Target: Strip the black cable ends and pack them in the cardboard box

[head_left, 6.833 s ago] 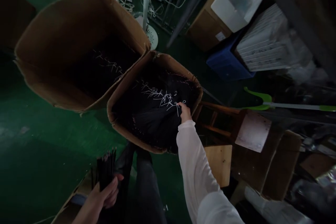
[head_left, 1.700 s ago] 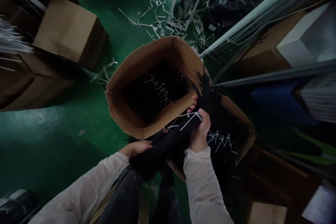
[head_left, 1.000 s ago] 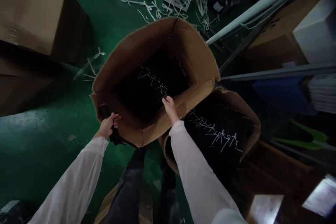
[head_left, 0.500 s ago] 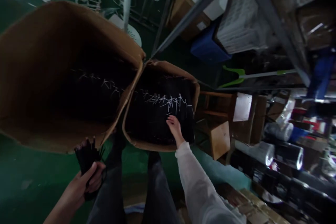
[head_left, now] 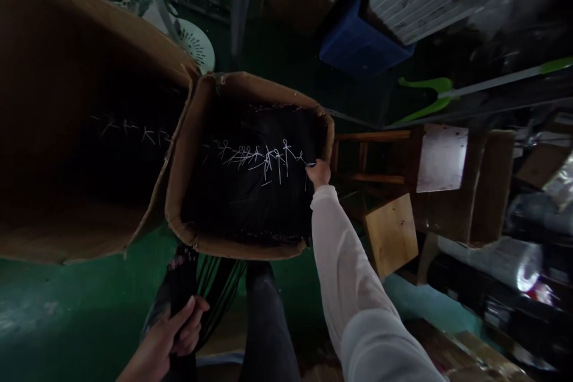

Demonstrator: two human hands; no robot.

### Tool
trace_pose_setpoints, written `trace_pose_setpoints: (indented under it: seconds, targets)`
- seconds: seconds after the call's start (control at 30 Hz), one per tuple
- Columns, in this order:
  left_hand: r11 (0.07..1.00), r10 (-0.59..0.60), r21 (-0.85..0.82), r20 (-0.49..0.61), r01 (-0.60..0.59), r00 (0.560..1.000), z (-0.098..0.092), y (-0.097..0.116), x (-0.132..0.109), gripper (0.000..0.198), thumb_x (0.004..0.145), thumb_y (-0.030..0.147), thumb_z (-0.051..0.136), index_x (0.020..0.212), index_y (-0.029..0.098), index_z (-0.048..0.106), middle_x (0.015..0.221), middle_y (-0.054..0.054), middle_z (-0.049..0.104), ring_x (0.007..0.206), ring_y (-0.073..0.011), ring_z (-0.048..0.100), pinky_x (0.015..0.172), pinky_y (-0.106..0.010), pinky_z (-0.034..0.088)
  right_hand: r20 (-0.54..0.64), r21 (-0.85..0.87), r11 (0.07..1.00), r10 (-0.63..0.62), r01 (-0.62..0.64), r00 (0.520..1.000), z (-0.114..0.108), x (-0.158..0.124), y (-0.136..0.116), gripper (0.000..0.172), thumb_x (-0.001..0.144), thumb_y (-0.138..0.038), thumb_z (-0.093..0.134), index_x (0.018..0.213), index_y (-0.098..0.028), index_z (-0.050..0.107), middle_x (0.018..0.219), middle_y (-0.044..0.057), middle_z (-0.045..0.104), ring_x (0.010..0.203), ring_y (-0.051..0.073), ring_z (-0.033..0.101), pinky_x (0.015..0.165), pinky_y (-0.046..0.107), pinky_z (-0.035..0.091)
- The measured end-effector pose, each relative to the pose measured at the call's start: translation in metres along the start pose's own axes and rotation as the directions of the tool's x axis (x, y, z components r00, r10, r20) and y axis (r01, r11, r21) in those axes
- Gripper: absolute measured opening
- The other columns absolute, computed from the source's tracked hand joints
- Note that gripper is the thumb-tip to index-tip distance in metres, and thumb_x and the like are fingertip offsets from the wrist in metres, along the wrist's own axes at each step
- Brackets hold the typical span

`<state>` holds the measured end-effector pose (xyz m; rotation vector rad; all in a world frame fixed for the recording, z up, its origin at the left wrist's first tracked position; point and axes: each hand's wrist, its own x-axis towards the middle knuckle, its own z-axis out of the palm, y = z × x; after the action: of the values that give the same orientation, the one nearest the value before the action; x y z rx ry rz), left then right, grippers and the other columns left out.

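My left hand [head_left: 185, 328] is wrapped round a bundle of black cords [head_left: 181, 277] with pinkish-brown tips. Some loose strands trail out to its right. At the right end of the smaller cardboard box [head_left: 250, 250], my right hand [head_left: 319, 173] closes on a tied bundle of black cords [head_left: 313, 131]; its fingers are partly hidden. Similar black bundles [head_left: 237, 203] fill that box, with a row of white ties [head_left: 268, 158] across their middles. A larger cardboard box [head_left: 40, 233] on the left holds dark bundles with white ties, deep in shadow.
A wooden stool [head_left: 391, 233] and a wooden frame [head_left: 371, 134] stand right of the smaller box. Beyond are a blue bin [head_left: 362, 42], a green-ended pole [head_left: 492, 80] and plastic-wrapped rolls [head_left: 496, 262]. A white perforated disc [head_left: 197, 45] is behind the boxes.
My right hand has moved from above the ties to the box's right end and closed there. My left hand has shifted right with its bundle, whose strands now spread out. The view has shifted.
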<state>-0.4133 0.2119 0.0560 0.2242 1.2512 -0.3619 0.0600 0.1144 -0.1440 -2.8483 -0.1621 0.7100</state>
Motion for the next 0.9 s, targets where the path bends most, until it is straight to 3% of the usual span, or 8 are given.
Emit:
trace_pose_setpoints:
  seconds: [0.1, 0.17, 0.27, 0.4, 0.53, 0.7, 0.9]
  targets:
    - [1.000, 0.015, 0.001, -0.003, -0.015, 1.000, 0.012, -0.003, 0.006, 0.040, 0.075, 0.054, 0.063, 0.080, 0.015, 0.062, 0.048, 0.008, 0.027, 0.038, -0.0029, 0.017, 0.038, -0.020, 0.019, -0.020, -0.032, 0.997, -0.077, 0.076, 0.997, -0.006, 0.003, -0.002, 0.029, 0.072, -0.023, 0.059, 0.100, -0.016, 0.061, 0.115, 0.014, 0.053, 0.116, 0.030, 0.046, 0.098, 0.043, 0.036]
    - [0.999, 0.028, 0.019, 0.011, -0.028, 1.000, 0.018, -0.002, 0.010, 0.039, 0.077, 0.054, 0.061, 0.082, 0.015, 0.062, 0.048, 0.008, 0.029, 0.038, -0.0030, 0.018, 0.039, -0.020, 0.019, -0.012, -0.048, 0.992, -0.117, 0.116, 0.993, -0.008, 0.003, -0.007, 0.039, 0.071, -0.022, 0.061, 0.110, -0.018, 0.057, 0.119, 0.013, 0.051, 0.115, 0.028, 0.046, 0.097, 0.042, 0.038]
    - [0.998, 0.054, 0.037, 0.023, -0.055, 0.998, 0.023, 0.002, 0.014, 0.039, 0.078, 0.053, 0.060, 0.083, 0.015, 0.063, 0.049, 0.008, 0.030, 0.038, -0.0032, 0.020, 0.039, -0.020, 0.020, 0.016, -0.041, 0.998, -0.054, 0.055, 0.998, -0.008, 0.004, -0.013, 0.062, 0.068, -0.022, 0.067, 0.125, -0.011, 0.045, 0.121, 0.018, 0.049, 0.115, 0.031, 0.046, 0.096, 0.043, 0.039]
    - [0.997, 0.070, 0.046, -0.016, -0.069, 0.997, 0.021, 0.008, 0.013, 0.040, 0.076, 0.055, 0.062, 0.082, 0.016, 0.063, 0.049, 0.008, 0.030, 0.038, -0.0031, 0.021, 0.039, -0.020, 0.020, 0.065, -0.008, 1.000, -0.024, 0.025, 0.998, -0.005, 0.014, -0.008, 0.062, 0.065, -0.023, 0.070, 0.120, -0.006, 0.048, 0.123, 0.022, 0.049, 0.120, 0.033, 0.044, 0.100, 0.042, 0.034]
    - [0.998, 0.046, 0.054, -0.095, -0.041, 0.994, 0.013, 0.009, 0.013, 0.043, 0.069, 0.057, 0.067, 0.079, 0.016, 0.063, 0.048, 0.007, 0.031, 0.037, -0.0037, 0.023, 0.039, -0.021, 0.021, 0.161, 0.041, 0.999, -0.018, 0.011, 0.987, -0.009, 0.032, 0.005, 0.068, 0.058, -0.025, 0.075, 0.118, -0.008, 0.050, 0.116, 0.018, 0.056, 0.110, 0.028, 0.053, 0.093, 0.036, 0.042]
    - [0.999, 0.050, 0.026, -0.071, -0.048, 0.996, 0.014, 0.002, 0.021, 0.041, 0.072, 0.055, 0.065, 0.082, 0.016, 0.064, 0.048, 0.008, 0.029, 0.038, -0.0037, 0.020, 0.039, -0.021, 0.019, 0.258, 0.111, 0.994, -0.006, -0.023, 0.966, -0.011, 0.040, 0.014, 0.052, 0.053, -0.031, 0.077, 0.098, -0.012, 0.059, 0.093, 0.010, 0.065, 0.087, 0.023, 0.062, 0.079, 0.033, 0.048]
    - [1.000, 0.023, 0.019, 0.029, -0.024, 0.999, 0.025, -0.003, 0.024, 0.039, 0.079, 0.053, 0.059, 0.088, 0.015, 0.063, 0.050, 0.008, 0.030, 0.039, -0.0032, 0.020, 0.041, -0.021, 0.018, 0.203, 0.218, 0.976, -0.041, -0.004, 0.978, -0.012, 0.026, 0.010, 0.049, 0.055, -0.030, 0.070, 0.099, -0.013, 0.056, 0.092, 0.008, 0.064, 0.084, 0.022, 0.060, 0.073, 0.031, 0.049]
